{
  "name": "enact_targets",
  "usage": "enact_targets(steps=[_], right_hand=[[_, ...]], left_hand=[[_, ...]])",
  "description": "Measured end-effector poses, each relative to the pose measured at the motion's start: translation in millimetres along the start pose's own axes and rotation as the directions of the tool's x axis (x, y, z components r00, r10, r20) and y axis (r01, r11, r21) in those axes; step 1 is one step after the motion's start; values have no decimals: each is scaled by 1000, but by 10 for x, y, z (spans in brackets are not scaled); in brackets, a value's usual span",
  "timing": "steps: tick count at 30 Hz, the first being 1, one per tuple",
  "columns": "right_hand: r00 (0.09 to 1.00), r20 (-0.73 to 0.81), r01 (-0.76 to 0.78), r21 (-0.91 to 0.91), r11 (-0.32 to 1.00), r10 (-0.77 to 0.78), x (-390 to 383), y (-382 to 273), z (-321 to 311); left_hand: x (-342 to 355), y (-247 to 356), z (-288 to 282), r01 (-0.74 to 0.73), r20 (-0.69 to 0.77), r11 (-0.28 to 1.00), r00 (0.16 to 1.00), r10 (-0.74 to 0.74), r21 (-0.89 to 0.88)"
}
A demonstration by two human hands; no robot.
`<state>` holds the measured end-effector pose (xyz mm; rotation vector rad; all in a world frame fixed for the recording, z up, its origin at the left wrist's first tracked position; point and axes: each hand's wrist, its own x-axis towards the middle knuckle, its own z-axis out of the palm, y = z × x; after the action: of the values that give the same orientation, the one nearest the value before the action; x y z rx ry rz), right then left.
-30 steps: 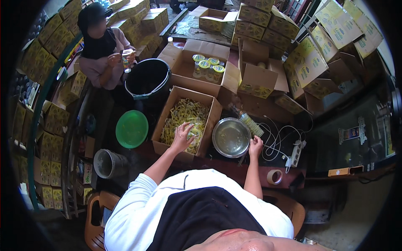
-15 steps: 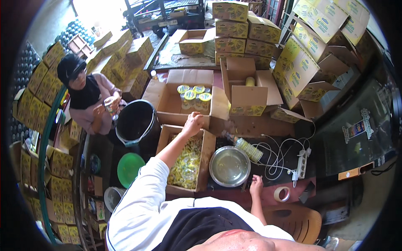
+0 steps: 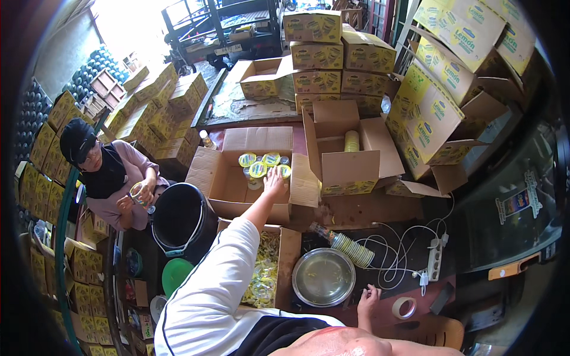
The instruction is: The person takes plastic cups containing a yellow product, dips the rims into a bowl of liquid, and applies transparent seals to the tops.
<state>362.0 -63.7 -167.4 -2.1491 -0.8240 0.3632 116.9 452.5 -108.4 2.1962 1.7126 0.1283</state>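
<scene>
My left hand reaches over the near side of an open carton. Its fingers are stretched out at the nearest right cup in a cluster of several clear cups with yellow lids. Whether they touch it, I cannot tell. Below that arm, another carton holds a heap of yellow-and-clear wrappers. Low on the right, my right hand rests by the table edge, fingers loosely apart and holding nothing. A steel basin and a roll of tape are nearest to it.
A black bucket and green basin stand left. A person there handles a cup. A stack of cups, white cables and a power strip lie right. Another open carton and piled boxes stand behind.
My left hand has moved from the carton's near edge inward to the cups. The view has shifted, and my right hand stays near the basin and tape.
</scene>
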Motion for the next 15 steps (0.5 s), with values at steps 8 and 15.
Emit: enact_targets(steps=[8, 15], right_hand=[[983, -112, 154, 61, 986, -147, 325, -724, 71], [865, 288, 443, -52, 895, -411, 331, -1084, 422]], left_hand=[[49, 24, 120, 44, -151, 995, 988, -30, 93], [21, -118, 123, -196, -199, 963, 952, 231, 184]])
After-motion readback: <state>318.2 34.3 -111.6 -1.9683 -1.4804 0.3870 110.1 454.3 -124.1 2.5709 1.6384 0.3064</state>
